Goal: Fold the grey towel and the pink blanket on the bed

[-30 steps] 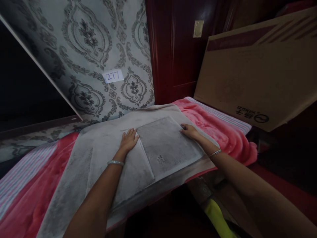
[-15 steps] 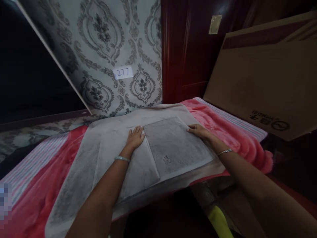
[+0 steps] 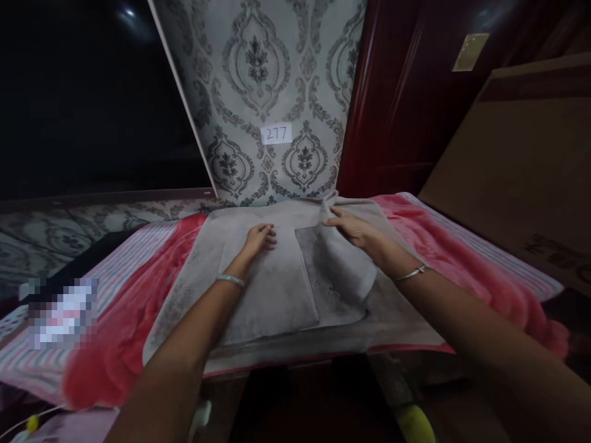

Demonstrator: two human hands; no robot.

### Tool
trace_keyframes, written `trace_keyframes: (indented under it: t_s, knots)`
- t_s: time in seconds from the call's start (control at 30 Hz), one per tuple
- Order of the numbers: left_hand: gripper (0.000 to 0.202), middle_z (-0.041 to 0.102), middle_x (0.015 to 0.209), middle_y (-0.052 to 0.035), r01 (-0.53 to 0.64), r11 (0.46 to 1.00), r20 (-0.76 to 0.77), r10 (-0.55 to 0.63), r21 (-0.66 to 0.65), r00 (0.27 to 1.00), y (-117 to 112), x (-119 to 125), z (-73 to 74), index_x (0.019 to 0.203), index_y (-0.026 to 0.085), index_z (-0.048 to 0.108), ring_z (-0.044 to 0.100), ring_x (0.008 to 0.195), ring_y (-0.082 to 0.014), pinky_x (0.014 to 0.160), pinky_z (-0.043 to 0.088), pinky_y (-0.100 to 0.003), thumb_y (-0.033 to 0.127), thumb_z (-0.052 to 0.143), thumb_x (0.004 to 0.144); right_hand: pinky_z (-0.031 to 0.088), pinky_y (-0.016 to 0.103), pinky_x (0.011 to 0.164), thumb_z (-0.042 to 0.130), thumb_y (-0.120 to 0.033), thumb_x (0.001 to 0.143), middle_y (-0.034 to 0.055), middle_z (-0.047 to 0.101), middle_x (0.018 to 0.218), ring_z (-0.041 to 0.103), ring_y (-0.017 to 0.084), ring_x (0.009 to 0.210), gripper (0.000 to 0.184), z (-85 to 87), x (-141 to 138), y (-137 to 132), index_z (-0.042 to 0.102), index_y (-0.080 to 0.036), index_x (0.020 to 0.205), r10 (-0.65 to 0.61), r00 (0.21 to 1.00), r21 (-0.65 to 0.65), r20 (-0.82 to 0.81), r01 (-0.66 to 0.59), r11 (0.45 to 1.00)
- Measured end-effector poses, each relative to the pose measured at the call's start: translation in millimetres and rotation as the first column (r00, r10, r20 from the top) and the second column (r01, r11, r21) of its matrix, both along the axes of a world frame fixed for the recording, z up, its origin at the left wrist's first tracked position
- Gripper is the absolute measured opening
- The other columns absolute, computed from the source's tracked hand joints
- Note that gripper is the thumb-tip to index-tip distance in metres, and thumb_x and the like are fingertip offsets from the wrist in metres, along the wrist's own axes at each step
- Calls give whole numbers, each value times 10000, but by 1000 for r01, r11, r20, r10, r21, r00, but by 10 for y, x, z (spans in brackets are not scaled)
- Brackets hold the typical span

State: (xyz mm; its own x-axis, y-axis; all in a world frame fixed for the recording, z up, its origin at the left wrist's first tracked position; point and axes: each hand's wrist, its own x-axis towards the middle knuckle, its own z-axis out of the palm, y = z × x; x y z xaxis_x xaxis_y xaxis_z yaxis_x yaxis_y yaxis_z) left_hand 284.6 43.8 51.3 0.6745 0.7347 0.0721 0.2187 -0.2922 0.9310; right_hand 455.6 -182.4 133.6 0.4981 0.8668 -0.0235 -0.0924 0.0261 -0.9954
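We see the fingers of our right hand pinched together on the edge of a soft, grey, fuzzy cloth. The pinched edge is up in the air, and the cloth droops below those fingers toward us. The fingers of our left hand are loose and a little bent, gripping nothing. They are over the folded left part of the cloth, but we cannot tell if they touch it. A fluffy pink-red blanket sticks out to the right of our right fingers.
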Motion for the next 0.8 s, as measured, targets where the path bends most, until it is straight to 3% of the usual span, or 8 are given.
trace_keyframes:
  t_s: [0.07, 0.13, 0.2, 0.23, 0.33, 0.5, 0.63, 0.8]
  knots:
    - [436, 749, 965, -140, 17, 982, 16, -14, -191, 1000, 7, -236, 50, 1225, 131, 610, 758, 734, -231, 661, 628, -368, 479, 480, 995, 576, 243, 604, 664, -52, 771, -33, 686, 755, 641, 146, 615, 804, -24, -329, 341, 447, -225, 1526, 83, 996, -46, -9, -84, 995]
    - [471, 738, 838, -109, 50, 896, 48, -33, -442, 998, -18, -452, 66, 1168, 136, 615, 735, 635, -228, 580, 609, -349, 551, 476, 993, 543, 232, 537, 696, -83, 786, -71, 625, 668, 597, 135, 542, 944, -131, -685, 591, 287, -240, 1623, 215, 976, -122, -26, -217, 969]
    - [534, 723, 757, -88, 75, 791, 77, -35, -608, 996, -63, -614, 41, 1123, 141, 639, 706, 565, -226, 511, 576, -326, 627, 469, 981, 560, 247, 557, 732, -109, 790, -55, 649, 717, 638, 144, 602, 1026, -302, -994, 723, 196, -248, 1654, 352, 933, -174, -71, -359, 917]
    - [557, 720, 732, -87, 75, 781, 82, -30, -620, 996, -89, -669, 14, 1104, 136, 659, 690, 540, -225, 485, 558, -318, 647, 482, 969, 571, 257, 573, 746, -125, 792, -33, 671, 766, 659, 149, 642, 1018, -402, -1105, 747, 211, -239, 1651, 395, 914, -189, -92, -405, 894]
    - [504, 734, 727, -109, 54, 847, 102, 0, -529, 995, -157, -733, -98, 1032, 105, 715, 687, 561, -235, 502, 548, -315, 584, 658, 887, 576, 266, 587, 753, -179, 813, 51, 713, 931, 677, 147, 698, 831, -703, -1193, 702, 402, -185, 1567, 396, 913, -196, -100, -409, 892]
    - [338, 761, 794, -78, -19, 920, 150, 85, -392, 985, -197, -625, -241, 970, 101, 742, 709, 726, -216, 691, 574, -286, 281, 824, 696, 573, 263, 633, 658, -252, 861, 85, 736, 1078, 693, 160, 798, 491, -1056, -681, 447, 624, -212, 1349, 140, 979, -93, 149, -127, 988]
    - [327, 750, 785, -24, -122, 949, 138, 168, -290, 976, -183, -528, -265, 979, 131, 764, 698, 809, -215, 748, 558, -269, 124, 739, 653, 584, 376, 890, 593, -222, 819, 91, 737, 1134, 689, 209, 982, 455, -1272, -275, 258, 691, -194, 1262, -190, 844, 17, 502, 210, 978]
    - [380, 751, 794, -30, -183, 955, 89, 208, -232, 974, -109, -544, -167, 1009, 135, 763, 703, 776, -214, 737, 560, -277, 96, 640, 651, 543, 459, 1005, 588, -299, 847, 138, 717, 1238, 679, 250, 1072, 515, -1554, -216, 203, 671, -173, 1339, -231, 758, 68, 610, 240, 968]
